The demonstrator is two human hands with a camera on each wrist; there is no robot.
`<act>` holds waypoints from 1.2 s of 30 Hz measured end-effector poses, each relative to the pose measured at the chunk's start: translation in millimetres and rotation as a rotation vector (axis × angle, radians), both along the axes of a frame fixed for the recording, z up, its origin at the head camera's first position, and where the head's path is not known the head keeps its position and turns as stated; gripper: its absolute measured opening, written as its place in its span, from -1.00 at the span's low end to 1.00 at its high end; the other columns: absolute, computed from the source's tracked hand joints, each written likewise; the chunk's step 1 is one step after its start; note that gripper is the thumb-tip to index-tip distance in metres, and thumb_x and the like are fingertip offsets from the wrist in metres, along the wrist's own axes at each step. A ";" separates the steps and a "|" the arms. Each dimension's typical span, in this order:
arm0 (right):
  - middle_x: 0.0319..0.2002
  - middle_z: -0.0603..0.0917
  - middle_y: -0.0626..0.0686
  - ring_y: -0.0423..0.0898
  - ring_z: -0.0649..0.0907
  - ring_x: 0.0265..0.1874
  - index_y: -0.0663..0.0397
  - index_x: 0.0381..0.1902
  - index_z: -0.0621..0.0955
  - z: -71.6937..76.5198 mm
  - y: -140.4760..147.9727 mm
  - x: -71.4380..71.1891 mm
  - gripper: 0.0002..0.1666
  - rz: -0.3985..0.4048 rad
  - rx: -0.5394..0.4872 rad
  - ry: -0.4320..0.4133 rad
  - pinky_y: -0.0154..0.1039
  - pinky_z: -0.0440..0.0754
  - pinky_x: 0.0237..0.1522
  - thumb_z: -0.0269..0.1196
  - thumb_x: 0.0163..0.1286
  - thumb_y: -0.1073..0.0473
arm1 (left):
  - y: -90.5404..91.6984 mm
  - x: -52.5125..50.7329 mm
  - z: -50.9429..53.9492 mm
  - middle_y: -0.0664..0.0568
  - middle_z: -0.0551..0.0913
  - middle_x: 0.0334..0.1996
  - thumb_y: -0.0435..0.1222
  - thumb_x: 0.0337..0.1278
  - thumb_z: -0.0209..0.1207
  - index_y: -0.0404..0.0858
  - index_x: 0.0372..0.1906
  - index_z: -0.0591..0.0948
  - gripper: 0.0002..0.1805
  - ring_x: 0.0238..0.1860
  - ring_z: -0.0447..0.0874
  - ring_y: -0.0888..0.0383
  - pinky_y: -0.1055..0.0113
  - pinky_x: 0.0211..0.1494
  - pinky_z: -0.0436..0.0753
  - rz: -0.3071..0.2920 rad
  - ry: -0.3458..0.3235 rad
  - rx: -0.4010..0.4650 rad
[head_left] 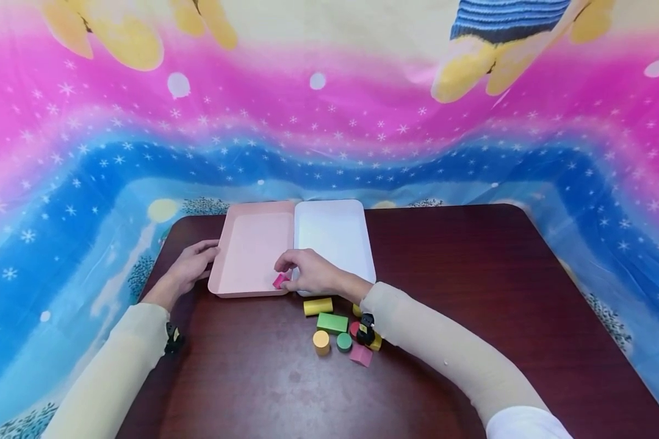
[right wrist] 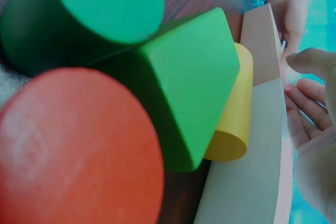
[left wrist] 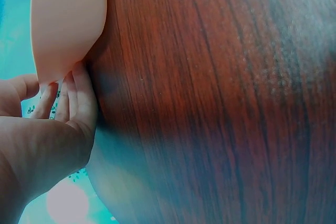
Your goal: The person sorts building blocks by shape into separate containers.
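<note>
In the head view, the left hand touches the left side of a pink tray, its fingers extended. The left wrist view shows that hand with fingertips against the outer wall of the tray. Over the pink tray's front right corner, the right hand has a small magenta block between thumb and fingertips. In the right wrist view, the right hand is beyond the tray rims; the rim largely hides the block.
A white tray adjoins the pink one. In front of it lie a yellow cylinder, green block, orange cylinder, green cylinder, pink block and red piece. The right sleeve covers some pieces.
</note>
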State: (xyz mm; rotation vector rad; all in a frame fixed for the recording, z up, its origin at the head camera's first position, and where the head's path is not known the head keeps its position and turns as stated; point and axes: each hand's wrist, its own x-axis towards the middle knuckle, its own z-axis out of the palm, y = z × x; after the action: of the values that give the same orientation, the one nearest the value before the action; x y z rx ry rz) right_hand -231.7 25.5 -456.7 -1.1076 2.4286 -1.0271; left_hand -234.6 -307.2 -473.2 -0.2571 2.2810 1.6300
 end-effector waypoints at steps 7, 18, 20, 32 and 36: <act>-0.03 0.74 -0.04 -0.14 0.67 0.00 0.13 0.14 0.69 -1.3 0.0 0.2 -0.59 -0.002 -0.009 -0.006 -0.26 0.64 0.19 0.49 0.39 0.15 | 0.2 -0.2 -1.6 -0.28 0.31 0.55 -0.04 0.75 -0.11 -0.19 0.71 0.14 -0.34 0.47 0.40 -0.17 -0.08 0.48 0.49 0.005 -0.006 -0.004; -0.01 0.75 0.02 -0.08 0.69 0.01 0.16 0.15 0.70 3.3 3.9 -2.6 -0.61 -0.007 -0.050 0.003 -0.18 0.65 0.19 0.47 0.42 0.18 | 0.3 -2.8 -1.1 -0.28 0.30 0.56 -0.07 0.75 -0.11 -0.20 0.71 0.15 -0.35 0.48 0.40 -0.18 -0.09 0.48 0.48 0.004 0.002 -0.004; -0.02 0.76 0.04 -0.06 0.69 0.01 0.15 0.13 0.70 4.6 5.3 -2.8 -0.63 -0.008 -0.061 -0.002 -0.18 0.66 0.17 0.46 0.42 0.19 | 0.1 -3.0 -0.9 -0.28 0.30 0.55 -0.07 0.75 -0.11 -0.20 0.71 0.15 -0.35 0.48 0.40 -0.18 -0.09 0.47 0.50 0.002 0.002 -0.005; -0.02 0.77 0.07 -0.03 0.68 0.01 0.15 0.13 0.71 6.9 9.4 -1.6 -0.64 -0.006 -0.061 -0.024 -0.24 0.66 0.13 0.45 0.43 0.19 | -2.1 -0.8 -1.8 -0.29 0.29 0.56 -0.05 0.75 -0.12 -0.20 0.71 0.15 -0.35 0.47 0.40 -0.18 -0.07 0.46 0.52 -0.012 0.004 -0.010; -0.02 0.76 0.07 -0.03 0.67 0.01 0.17 0.12 0.71 10.6 12.0 -2.6 -0.64 -0.004 -0.052 -0.006 -0.20 0.65 0.14 0.46 0.42 0.20 | -0.5 -1.5 -1.2 -0.28 0.30 0.55 -0.06 0.75 -0.10 -0.20 0.70 0.17 -0.36 0.48 0.40 -0.19 -0.09 0.47 0.50 -0.008 0.009 -0.006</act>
State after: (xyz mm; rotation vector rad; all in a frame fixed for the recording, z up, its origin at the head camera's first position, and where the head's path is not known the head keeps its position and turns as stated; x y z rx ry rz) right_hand -234.3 37.5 -446.1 -1.1146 2.4138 -1.0987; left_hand -236.1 -307.8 -474.4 -0.2425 2.2913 1.6243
